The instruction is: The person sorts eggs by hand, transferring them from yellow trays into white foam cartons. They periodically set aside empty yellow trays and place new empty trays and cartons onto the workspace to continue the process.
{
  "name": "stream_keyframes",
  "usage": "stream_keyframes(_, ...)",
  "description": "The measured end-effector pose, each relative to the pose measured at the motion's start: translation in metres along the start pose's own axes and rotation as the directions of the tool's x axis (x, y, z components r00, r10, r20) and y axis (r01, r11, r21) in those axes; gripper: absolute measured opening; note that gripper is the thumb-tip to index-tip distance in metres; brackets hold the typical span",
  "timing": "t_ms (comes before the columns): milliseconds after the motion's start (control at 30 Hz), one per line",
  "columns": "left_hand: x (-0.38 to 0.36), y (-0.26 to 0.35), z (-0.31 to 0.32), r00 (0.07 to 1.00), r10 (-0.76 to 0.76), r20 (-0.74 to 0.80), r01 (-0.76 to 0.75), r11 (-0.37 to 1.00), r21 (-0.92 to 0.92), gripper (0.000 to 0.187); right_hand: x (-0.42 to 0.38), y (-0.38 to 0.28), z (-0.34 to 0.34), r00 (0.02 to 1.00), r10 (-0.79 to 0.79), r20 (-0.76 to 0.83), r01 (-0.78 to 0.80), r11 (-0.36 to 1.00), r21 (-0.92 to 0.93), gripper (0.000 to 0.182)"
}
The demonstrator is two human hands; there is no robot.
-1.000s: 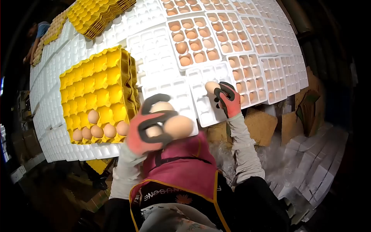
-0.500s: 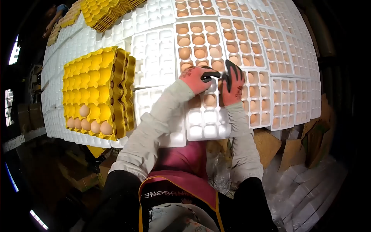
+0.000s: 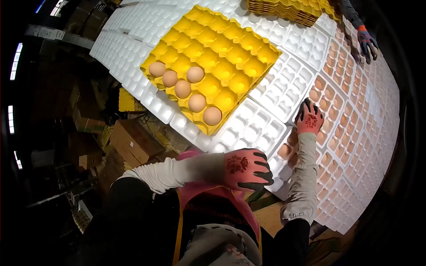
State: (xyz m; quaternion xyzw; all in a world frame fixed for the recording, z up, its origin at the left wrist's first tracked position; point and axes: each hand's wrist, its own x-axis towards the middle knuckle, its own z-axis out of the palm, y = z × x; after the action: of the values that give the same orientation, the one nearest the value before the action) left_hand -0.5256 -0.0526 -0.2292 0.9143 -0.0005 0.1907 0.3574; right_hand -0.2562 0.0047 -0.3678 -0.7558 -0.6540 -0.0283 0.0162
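Note:
My left hand (image 3: 249,169), in a pink glove with black fingers, hovers palm down before the near edge of the white trays. Its fingers are loosely bent and apart, and nothing shows in them. Over a white egg tray (image 3: 286,138) with brown eggs (image 3: 284,151), my right hand (image 3: 309,117) reaches down with fingers curled at the cells. Whatever lies under those fingertips is hidden. Left of both hands, a stack of yellow egg trays (image 3: 230,55) carries several brown eggs (image 3: 183,89) along its near left side.
Filled white trays (image 3: 344,133) spread to the right; white trays without eggs (image 3: 266,106) lie between them and the yellow stack. Another yellow stack (image 3: 284,9) stands at the back. A co-worker's gloved hand (image 3: 367,44) is at the far right. Cardboard boxes (image 3: 135,144) stand below left.
My hands have parted: the left has drawn back toward my body, while the right remains over the trays. My view has turned left, bringing the yellow stack nearer the middle.

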Motion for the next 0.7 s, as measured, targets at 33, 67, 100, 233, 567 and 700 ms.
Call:
stream_keyframes(33,-0.024,0.002,-0.030,0.996,-0.054,-0.070,0.053,0.999,-0.011,0.031,-0.004,0.003,0.009,0.999,0.036,0.003,-0.036,0.999,0.015,0.043)
stream_keyframes(67,-0.045,0.004,-0.062,0.967,-0.094,-0.237,0.087,0.995,-0.038,0.033,-0.006,0.001,0.009,0.999,0.035,0.006,-0.035,0.999,0.001,0.043)
stream_keyframes(100,-0.065,0.002,-0.093,0.935,-0.210,-0.286,0.244,0.966,0.089,0.036,-0.003,-0.002,0.006,0.994,0.064,0.086,-0.060,0.997,-0.047,0.046)
stream_keyframes(233,-0.109,-0.030,-0.166,0.973,-0.207,-0.103,0.231,0.870,0.435,0.043,0.005,-0.007,-0.004,0.953,0.162,0.257,-0.167,0.986,-0.002,0.056)
stream_keyframes(567,-0.152,-0.039,-0.217,0.844,-0.390,-0.368,0.292,0.910,-0.293,0.029,-0.013,-0.120,-0.117,0.891,0.296,-0.345,0.143,0.538,0.831,0.047)
stream_keyframes(700,-0.201,-0.090,-0.273,0.535,-0.779,-0.328,-0.218,0.248,-0.944,0.030,-0.055,-0.240,-0.205,0.957,-0.289,-0.026,0.284,0.912,0.295,0.063)
